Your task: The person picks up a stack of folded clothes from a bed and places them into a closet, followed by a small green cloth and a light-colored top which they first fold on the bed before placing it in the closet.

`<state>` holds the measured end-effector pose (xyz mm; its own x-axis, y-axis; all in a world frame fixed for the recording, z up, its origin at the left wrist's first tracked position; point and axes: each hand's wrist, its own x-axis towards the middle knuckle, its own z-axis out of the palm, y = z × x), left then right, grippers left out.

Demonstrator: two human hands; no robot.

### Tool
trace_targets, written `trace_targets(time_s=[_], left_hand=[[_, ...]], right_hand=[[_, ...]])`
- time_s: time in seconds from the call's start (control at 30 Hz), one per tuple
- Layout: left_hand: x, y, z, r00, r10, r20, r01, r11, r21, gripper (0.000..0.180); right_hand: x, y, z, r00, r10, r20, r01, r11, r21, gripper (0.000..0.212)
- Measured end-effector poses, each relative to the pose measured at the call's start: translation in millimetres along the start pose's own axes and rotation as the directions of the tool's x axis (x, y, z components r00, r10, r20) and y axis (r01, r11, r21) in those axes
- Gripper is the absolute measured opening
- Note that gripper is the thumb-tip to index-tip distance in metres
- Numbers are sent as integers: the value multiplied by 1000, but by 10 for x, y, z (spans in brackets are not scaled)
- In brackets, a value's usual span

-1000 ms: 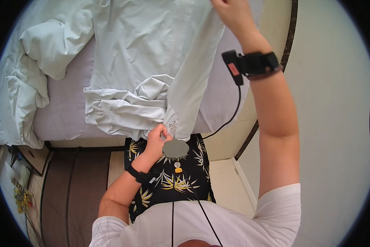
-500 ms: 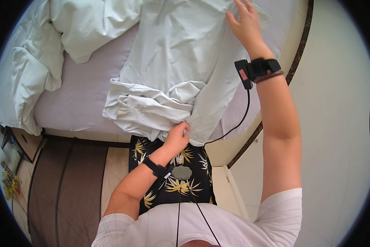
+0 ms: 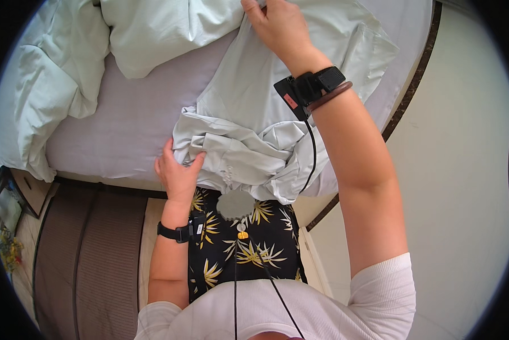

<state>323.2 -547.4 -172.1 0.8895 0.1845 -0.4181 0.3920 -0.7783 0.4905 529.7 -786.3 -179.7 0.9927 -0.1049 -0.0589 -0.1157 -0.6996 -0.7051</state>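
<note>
A pale grey-green cloth (image 3: 254,85) lies over the front of the bed. Its near part is bunched into loose folds, and its right side spreads into a flap. My left hand (image 3: 179,173) is at the left edge of the bunched part, thumb and fingers apart around that edge, touching the cloth. My right hand (image 3: 280,27) reaches to the far left side of the cloth. Its thumb and forefinger close on the material there, while the other fingertips are partly cut off by the top of the view.
The bed (image 3: 118,124) has a pale lilac sheet, with a crumpled light duvet (image 3: 158,34) at the far left. A brown ribbed mat (image 3: 110,249) lies on the floor at left. From my right wrist device (image 3: 294,96), a black cable hangs over the cloth.
My right hand has moved left across the cloth and closed on it. My left hand has gone from the cloth's near edge to its left corner and opened. The right flap now lies spread out.
</note>
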Motion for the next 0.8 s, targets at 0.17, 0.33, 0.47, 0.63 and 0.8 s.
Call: trace_targets(time_s=[0.17, 0.33, 0.47, 0.63, 0.8], left_hand=[[-250, 52, 34, 948, 307, 88, -305, 952, -35, 20], [-776, 340, 137, 604, 795, 54, -773, 602, -200, 10], [-969, 538, 506, 523, 799, 296, -816, 570, -98, 16], [-1038, 577, 722, 510, 738, 442, -823, 568, 2, 27], [-1053, 490, 725, 488, 683, 543, -836, 544, 67, 31]], right_hand=[[19, 275, -106, 997, 76, -35, -77, 997, -17, 27], [-335, 495, -704, 896, 419, 149, -368, 510, 777, 40], [-659, 982, -921, 781, 602, 163, -408, 297, 863, 41], [-655, 1056, -918, 749, 643, 158, -513, 412, 753, 32], [-546, 1133, -934, 672, 718, 180, -632, 429, 645, 43]])
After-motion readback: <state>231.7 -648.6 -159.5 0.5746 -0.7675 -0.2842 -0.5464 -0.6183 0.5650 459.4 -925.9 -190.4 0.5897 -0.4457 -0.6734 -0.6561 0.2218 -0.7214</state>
